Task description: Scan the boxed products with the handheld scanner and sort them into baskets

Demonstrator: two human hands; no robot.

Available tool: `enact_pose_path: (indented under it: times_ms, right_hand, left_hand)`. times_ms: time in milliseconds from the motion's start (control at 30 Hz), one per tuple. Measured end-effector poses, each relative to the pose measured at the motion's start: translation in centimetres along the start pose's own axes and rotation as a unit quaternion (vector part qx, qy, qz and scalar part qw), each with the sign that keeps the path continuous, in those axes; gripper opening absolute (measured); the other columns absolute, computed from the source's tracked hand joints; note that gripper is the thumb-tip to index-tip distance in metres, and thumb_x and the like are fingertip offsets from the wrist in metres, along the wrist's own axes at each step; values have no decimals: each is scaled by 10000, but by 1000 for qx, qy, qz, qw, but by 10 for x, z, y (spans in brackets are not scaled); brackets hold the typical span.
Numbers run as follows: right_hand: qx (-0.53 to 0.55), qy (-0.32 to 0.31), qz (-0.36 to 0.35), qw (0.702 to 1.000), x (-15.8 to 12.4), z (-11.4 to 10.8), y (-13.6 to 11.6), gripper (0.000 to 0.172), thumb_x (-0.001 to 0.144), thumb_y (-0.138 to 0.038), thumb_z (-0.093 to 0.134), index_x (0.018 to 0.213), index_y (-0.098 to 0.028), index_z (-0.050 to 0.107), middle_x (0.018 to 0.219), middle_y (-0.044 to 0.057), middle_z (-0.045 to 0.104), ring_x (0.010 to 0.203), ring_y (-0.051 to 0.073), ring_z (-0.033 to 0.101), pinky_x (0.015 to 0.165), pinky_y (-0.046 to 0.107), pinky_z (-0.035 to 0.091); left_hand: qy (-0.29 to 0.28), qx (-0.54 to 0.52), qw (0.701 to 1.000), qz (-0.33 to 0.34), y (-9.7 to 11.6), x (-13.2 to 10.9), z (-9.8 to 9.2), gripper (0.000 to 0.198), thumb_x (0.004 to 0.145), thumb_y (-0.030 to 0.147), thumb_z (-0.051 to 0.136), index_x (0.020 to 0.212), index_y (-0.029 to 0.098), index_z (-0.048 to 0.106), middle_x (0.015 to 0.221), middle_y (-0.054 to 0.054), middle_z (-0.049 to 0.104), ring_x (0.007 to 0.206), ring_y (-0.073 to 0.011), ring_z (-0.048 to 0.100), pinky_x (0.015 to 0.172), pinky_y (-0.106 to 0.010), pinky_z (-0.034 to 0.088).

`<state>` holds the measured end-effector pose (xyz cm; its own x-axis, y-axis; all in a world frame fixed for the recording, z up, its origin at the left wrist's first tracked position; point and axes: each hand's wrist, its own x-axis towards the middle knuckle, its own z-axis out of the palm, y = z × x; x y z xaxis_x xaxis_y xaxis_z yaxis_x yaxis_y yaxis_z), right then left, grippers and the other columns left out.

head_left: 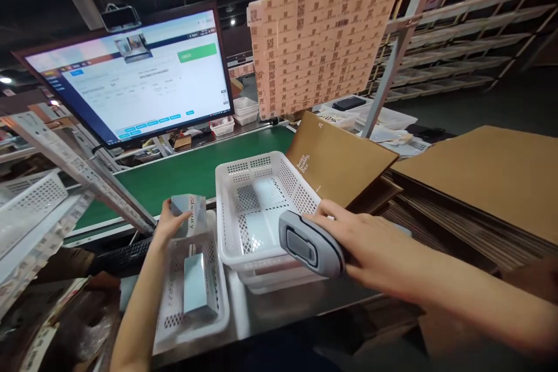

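Observation:
A small light-blue box with printed letters [197, 215] is gripped in my left hand [171, 223], above the back end of a narrow white basket [221, 296]. Inside that basket lies another light-blue box [195, 285]. My right hand [349, 235] is wrapped round a grey handheld scanner [305, 244], whose head points left over the front right corner of a larger white basket [226, 224]. This larger basket is stacked on another one, and only its perforated floor shows inside. The scanner's handle is mostly hidden by my hand.
A monitor [143, 81] stands at the back left beyond a green surface [152, 186]. A sheet of printed codes [322, 40] hangs at the back centre. Brown cardboard [488, 174] is stacked on the right, near a brown printed mailer [340, 157]. A metal post [87, 168] rises at left.

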<state>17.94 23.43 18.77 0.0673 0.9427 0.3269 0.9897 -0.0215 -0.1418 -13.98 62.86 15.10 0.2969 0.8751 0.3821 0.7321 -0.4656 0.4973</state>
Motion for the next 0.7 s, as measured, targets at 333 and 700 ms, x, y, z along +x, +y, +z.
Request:
enact_pose_path:
  times_ms: [333,700]
  right_hand:
    - [266,-44,-93,958,62,-81,-14,173,840,-300,727,915,-149,684,923,55,686,816,208,642,677,270,478]
    - [189,-155,14,970,70,-83,-14,183,812,-247,779,945,-150,699,921,34,733,852,219,675,654,266,425]
  left_hand:
    - [176,278,635,699,98,-20,-78,592,935,47,695,1471,279,599,1494,-119,664,1468,-317,569,1221,-509,512]
    - [170,205,521,811,142,-3,-8,725,956,290,781,1601,376,462,1415,-103,678,1424,-333,611,1130,-438,581]
